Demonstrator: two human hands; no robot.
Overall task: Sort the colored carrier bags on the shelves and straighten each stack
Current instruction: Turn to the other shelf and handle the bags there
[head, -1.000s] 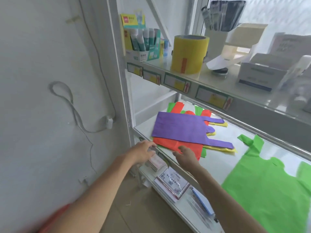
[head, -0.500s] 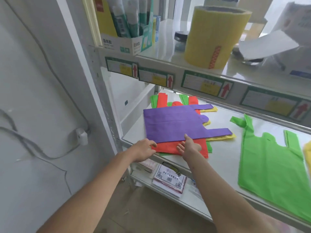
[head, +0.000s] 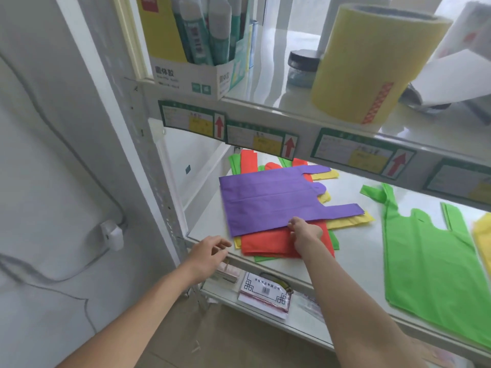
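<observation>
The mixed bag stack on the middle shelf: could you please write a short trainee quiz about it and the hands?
1. True or false: the purple bag lies on top of the mixed stack.
2. Which hand touches the stack? A) left hand B) right hand
3. Fill in: the lone bag spread out to the right of the stack is ____.

Key: 1 true; 2 B; 3 green, the green bag.

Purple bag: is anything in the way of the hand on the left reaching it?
Nothing visible is. The left hand hovers open at the shelf's front edge, with bare shelf between it and the purple bag. The right hand already touches the bag's near edge.
</observation>
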